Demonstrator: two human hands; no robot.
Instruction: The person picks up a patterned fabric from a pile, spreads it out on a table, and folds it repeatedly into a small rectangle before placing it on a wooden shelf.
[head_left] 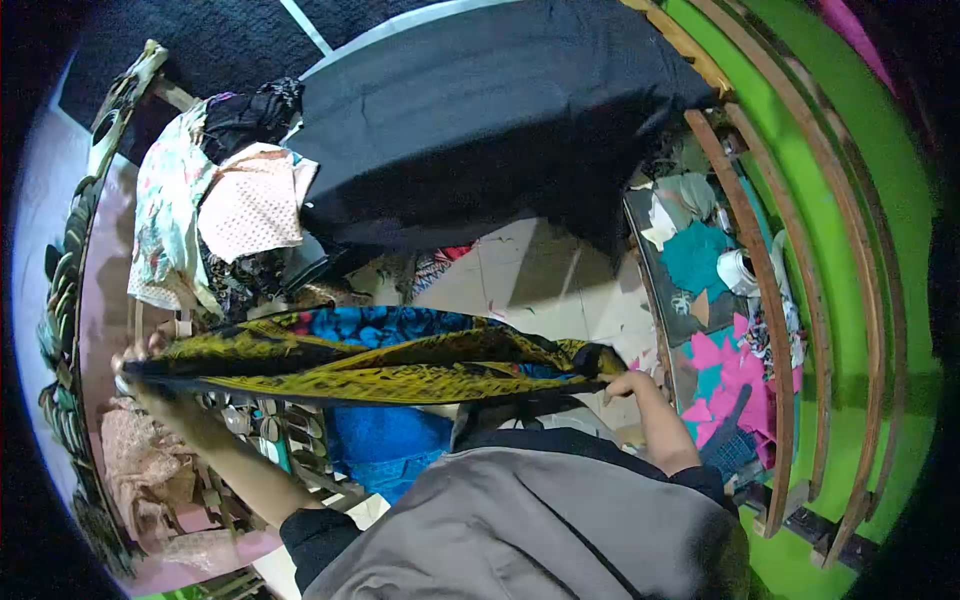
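Observation:
A long piece of patterned fabric (400, 355), yellow and black with a blue floral part, is stretched across in front of my body. My left hand (145, 365) is closed on its left end, with the arm reaching far out to the side. On the other side, my right hand (630, 385) grips the bunched right end near my chest. The cloth hangs in loose folds between the two hands, above the floor. Behind it, a large dark cloth (480, 120) lies spread over a raised surface.
At the left hang a floral cloth (165, 210) and a dotted white cloth (255, 200). Pink scraps (730, 375) and teal scraps (695, 255) lie at the right, beside wooden rails (750, 230). A lace fabric (145, 460) and a blue cloth (385, 445) are lower left. Tiled floor (540, 280) shows beyond.

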